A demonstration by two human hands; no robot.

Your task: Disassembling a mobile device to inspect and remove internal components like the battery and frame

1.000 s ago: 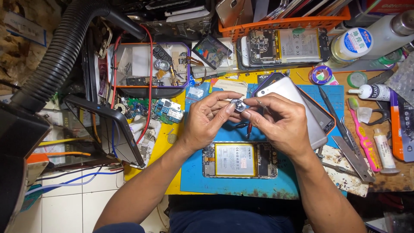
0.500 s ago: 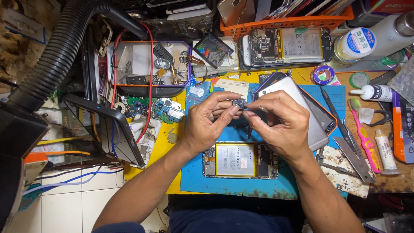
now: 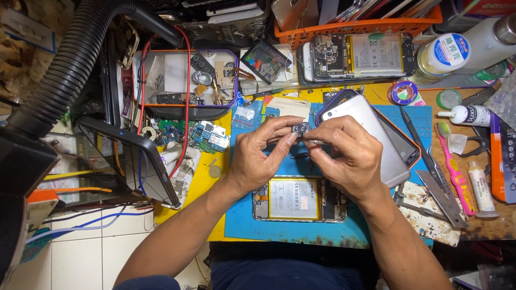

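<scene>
My left hand (image 3: 258, 158) and my right hand (image 3: 349, 156) meet above the blue work mat (image 3: 279, 228). Between the fingertips of both sits a small dark round phone part (image 3: 301, 129). My right hand also pinches a thin metal tool (image 3: 314, 142) against that part. Just below the hands lies an opened phone (image 3: 301, 200) with its battery showing. A silver phone back cover (image 3: 371, 134) lies to the right, partly under my right hand.
A black hose (image 3: 70, 70) curves down the left. A tray of small parts (image 3: 185, 80) and another opened phone (image 3: 357, 56) sit behind. Tweezers (image 3: 430, 161), a pink toothbrush (image 3: 457, 172), glue tubes (image 3: 467, 115) and a circuit board (image 3: 209, 137) crowd the bench.
Both hands stay together over the mat, holding the small part. The fingers have shifted slightly around it and the hands sit a little lower in view.
</scene>
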